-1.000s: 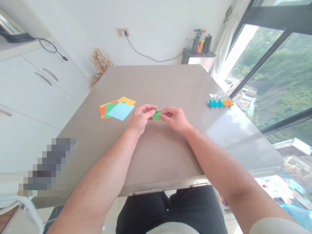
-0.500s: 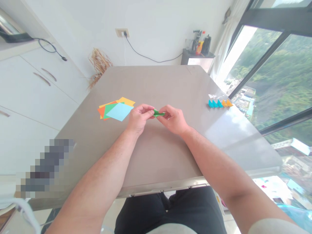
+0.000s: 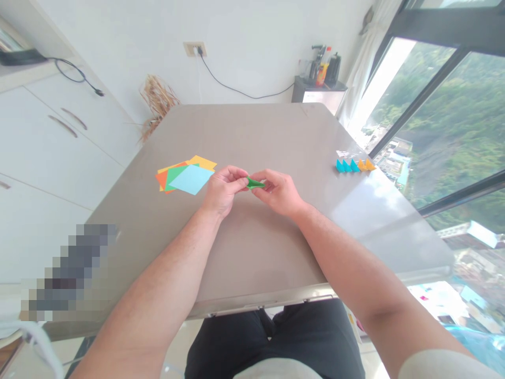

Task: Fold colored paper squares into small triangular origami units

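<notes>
A small piece of folded green paper (image 3: 255,183) is held between my two hands above the middle of the table. My left hand (image 3: 225,188) pinches its left end between thumb and fingers. At the other end, my right hand (image 3: 278,188) has its fingers closed on the paper, and they hide part of it. Left of my left hand lies a fanned pile of coloured paper sheets, with a light blue sheet (image 3: 192,179) on top and a green sheet (image 3: 177,176), an orange sheet (image 3: 161,180) and a yellow sheet (image 3: 204,162) showing beneath.
Toward the right edge of the grey table (image 3: 252,131), several folded blue paper pieces (image 3: 347,166) stand in a row with folded orange paper pieces (image 3: 366,165). A blurred-out dark object (image 3: 73,271) lies at the left edge. A window (image 3: 434,116) is on the right.
The green paper between my hands looks slightly more spread, and my right fingers have shifted a little around it. The whole view has moved slightly; the sheets and row lie as before.
</notes>
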`<move>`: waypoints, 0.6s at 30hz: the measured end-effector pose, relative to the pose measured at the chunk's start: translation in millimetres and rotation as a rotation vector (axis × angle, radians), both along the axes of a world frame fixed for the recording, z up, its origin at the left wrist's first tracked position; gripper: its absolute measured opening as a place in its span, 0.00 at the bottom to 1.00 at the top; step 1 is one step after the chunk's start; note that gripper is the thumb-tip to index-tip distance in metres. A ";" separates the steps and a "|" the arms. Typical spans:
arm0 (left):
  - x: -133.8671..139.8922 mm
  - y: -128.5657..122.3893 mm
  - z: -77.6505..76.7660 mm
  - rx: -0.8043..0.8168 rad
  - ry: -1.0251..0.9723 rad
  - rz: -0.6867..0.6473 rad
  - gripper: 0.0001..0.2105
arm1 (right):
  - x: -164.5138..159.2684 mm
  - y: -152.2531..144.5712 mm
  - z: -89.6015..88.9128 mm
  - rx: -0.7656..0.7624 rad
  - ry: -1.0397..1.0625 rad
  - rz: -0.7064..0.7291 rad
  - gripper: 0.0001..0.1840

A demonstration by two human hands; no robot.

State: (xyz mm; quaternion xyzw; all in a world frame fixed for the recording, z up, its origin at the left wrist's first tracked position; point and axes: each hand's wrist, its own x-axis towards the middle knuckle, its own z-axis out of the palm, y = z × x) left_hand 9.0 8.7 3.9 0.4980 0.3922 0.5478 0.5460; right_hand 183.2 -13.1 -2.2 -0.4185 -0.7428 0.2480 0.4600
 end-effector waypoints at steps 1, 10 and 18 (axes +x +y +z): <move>0.0 0.1 -0.3 0.003 0.004 -0.002 0.12 | 0.4 0.2 0.3 0.011 0.008 0.017 0.11; 0.6 -0.2 -1.9 0.024 0.019 -0.021 0.08 | 2.2 -0.4 2.6 -0.047 0.012 0.041 0.10; 1.2 0.6 -4.1 -0.010 0.035 -0.036 0.08 | 0.8 0.1 4.0 -0.213 0.063 -0.121 0.09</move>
